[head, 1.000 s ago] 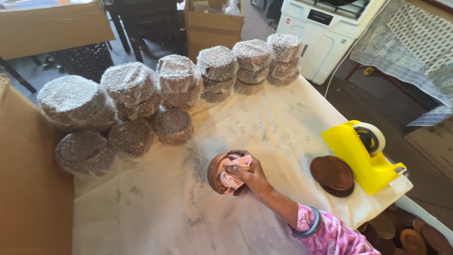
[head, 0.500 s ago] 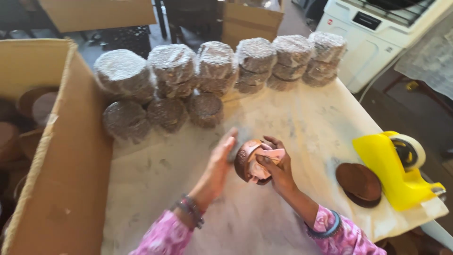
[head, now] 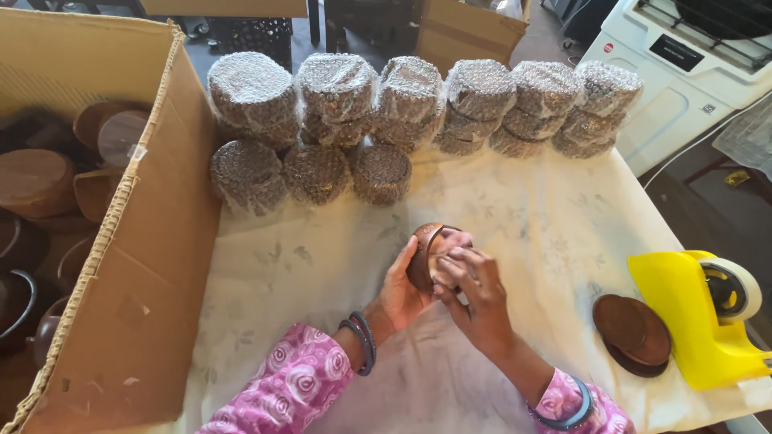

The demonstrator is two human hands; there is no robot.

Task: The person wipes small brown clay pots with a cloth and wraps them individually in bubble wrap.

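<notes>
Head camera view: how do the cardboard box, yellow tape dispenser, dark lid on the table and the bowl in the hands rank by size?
1. Cardboard box, by far.
2. Yellow tape dispenser.
3. Dark lid and bowl: alike; the bowl is partly covered by hands, so unsure.

Brown wooden bowl (head: 424,255); yellow tape dispenser (head: 698,321); pink swirl-patterned sleeves (head: 293,386).

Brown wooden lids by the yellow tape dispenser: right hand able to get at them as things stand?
Probably yes. The lids lie in the open on the white cloth, with nothing between them and the right hand. But that hand is busy inside the wooden bowl held by the left hand.
</notes>
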